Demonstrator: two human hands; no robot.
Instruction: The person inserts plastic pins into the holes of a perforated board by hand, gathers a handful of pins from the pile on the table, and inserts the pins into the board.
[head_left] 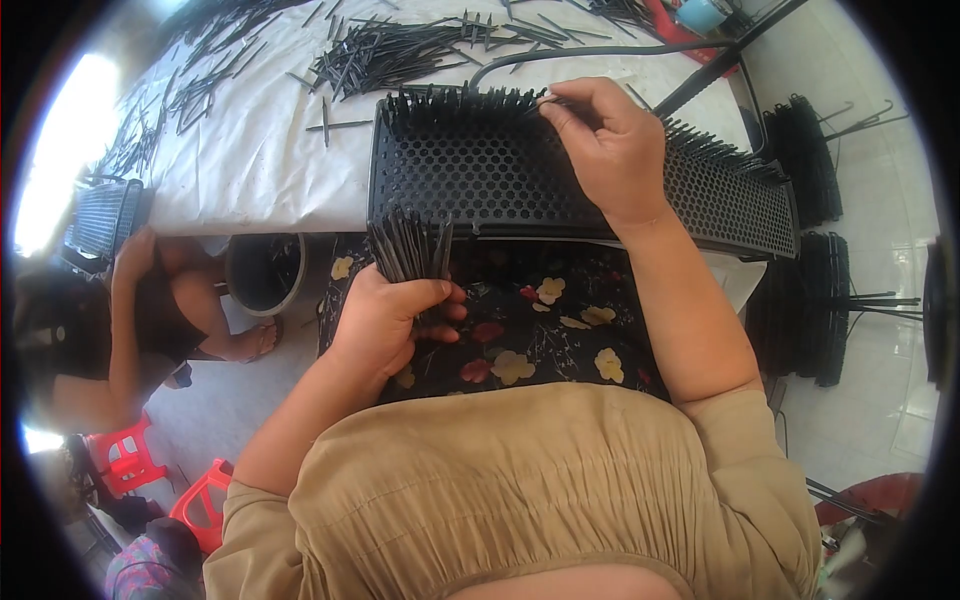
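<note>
The left hand (385, 318) is gripping a bunch of black sticks (408, 248); the right hand's fingers (568, 112) are pinching closed at the black perforated tray's (470, 180) far edge.

Free rm over perf. tray (470, 175) btwn L hand (395, 310) & R hand (612, 150), tube (600, 50) beyond.

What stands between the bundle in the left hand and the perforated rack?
Nothing visible: the bundle in the left hand overlaps the rack in this view. The curved black tube lies beyond, off that path.
</note>
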